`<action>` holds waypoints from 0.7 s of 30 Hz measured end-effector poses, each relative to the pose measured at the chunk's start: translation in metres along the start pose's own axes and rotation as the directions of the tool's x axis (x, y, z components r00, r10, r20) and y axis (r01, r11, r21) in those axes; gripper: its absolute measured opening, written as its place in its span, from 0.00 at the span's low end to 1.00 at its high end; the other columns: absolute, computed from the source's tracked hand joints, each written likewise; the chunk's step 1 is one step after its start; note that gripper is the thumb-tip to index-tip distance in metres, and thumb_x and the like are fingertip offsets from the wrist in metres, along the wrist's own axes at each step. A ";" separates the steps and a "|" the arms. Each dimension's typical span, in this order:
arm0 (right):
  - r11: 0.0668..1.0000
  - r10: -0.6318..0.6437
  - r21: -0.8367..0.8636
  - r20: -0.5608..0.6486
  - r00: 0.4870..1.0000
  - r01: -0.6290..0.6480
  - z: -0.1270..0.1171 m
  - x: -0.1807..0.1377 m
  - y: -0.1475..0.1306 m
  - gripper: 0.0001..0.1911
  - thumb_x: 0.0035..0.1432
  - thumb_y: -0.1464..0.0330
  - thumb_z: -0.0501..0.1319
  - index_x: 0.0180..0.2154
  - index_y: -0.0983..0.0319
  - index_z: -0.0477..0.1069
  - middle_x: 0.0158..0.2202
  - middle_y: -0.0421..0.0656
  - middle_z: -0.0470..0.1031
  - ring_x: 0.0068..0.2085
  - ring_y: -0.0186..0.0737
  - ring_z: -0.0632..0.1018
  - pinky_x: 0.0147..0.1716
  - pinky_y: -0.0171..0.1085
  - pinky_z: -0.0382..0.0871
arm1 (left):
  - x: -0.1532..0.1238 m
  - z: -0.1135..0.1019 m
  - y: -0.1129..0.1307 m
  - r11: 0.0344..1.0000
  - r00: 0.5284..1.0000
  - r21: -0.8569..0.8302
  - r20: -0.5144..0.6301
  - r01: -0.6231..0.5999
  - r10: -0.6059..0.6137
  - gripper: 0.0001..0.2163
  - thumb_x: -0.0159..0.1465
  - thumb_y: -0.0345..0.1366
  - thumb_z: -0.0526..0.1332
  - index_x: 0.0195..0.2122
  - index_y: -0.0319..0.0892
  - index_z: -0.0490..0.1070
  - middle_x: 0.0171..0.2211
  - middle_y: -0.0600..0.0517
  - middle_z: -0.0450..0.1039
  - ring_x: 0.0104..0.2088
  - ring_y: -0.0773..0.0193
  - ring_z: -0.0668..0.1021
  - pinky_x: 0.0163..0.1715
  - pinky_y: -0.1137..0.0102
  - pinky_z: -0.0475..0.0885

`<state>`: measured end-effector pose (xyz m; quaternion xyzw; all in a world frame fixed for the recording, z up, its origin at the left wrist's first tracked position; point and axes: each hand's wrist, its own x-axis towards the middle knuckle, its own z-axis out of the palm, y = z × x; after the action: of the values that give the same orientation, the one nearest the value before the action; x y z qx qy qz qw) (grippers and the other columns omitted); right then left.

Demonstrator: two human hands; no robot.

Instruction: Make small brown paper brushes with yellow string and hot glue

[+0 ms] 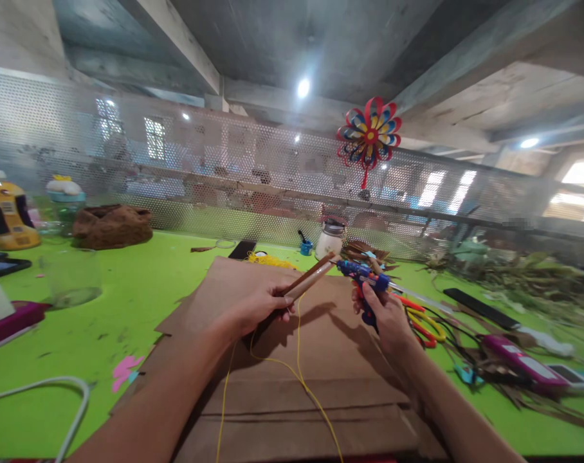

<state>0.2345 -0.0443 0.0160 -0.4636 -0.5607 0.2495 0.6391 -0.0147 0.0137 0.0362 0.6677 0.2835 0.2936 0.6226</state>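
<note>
My left hand point(263, 307) is closed around a long brown strip point(310, 275) with a pale, shiny side, tilted up to the right. My right hand point(387, 314) grips a dark blue hot glue gun point(364, 275). A clear glue stick point(420, 297) sticks out of its back end. The gun's nozzle is at the strip's far end; whether they touch I cannot tell. Beneath both hands lie stacked brown cardboard sheets point(350, 360). Thin yellow string point(299, 372) hangs by my left hand and runs over the cardboard toward me.
On the green table point(137, 283) stand a clear jar point(74, 276), a yellow bottle point(11, 212) and a white jar point(329, 239). Scissors with orange and yellow handles point(427, 325), a purple device point(523, 363) and dried leaves point(504, 276) lie right. A mesh partition point(253, 167) closes the back.
</note>
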 end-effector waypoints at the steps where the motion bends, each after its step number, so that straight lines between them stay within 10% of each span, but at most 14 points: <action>1: 1.000 -0.003 -0.025 0.011 1.000 0.004 0.000 0.000 0.001 0.19 0.55 0.54 0.57 0.28 0.64 0.68 0.25 0.41 0.69 0.24 0.33 0.69 0.25 0.33 0.65 | 0.001 0.000 0.000 1.000 1.000 0.013 -0.010 0.003 -0.003 0.11 0.55 0.34 0.60 0.39 0.39 0.69 0.25 0.54 0.67 0.24 0.71 0.67 0.27 0.72 0.60; 9: 0.996 0.000 -0.090 0.124 0.992 0.011 0.000 -0.005 0.008 0.18 0.58 0.55 0.54 0.29 0.63 0.68 0.24 0.40 0.68 0.24 0.33 0.68 0.26 0.33 0.63 | -0.001 0.000 0.005 0.992 0.999 0.124 -0.032 -0.038 0.042 0.09 0.55 0.35 0.60 0.36 0.39 0.69 0.25 0.54 0.67 0.23 0.71 0.67 0.26 0.73 0.61; 21: 0.920 -0.169 -0.368 -0.070 0.983 0.132 -0.011 0.005 0.002 0.20 0.58 0.54 0.52 0.25 0.63 0.66 0.20 0.40 0.65 0.24 0.34 0.67 0.26 0.35 0.61 | 0.001 0.000 0.002 0.991 1.000 0.132 -0.008 -0.023 0.024 0.14 0.55 0.37 0.59 0.42 0.38 0.69 0.27 0.53 0.68 0.24 0.71 0.67 0.26 0.73 0.60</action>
<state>0.2463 -0.0429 0.0168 -0.5405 -0.5984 0.0686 0.5874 -0.0144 0.0145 0.0382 0.7092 0.2975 0.2847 0.5723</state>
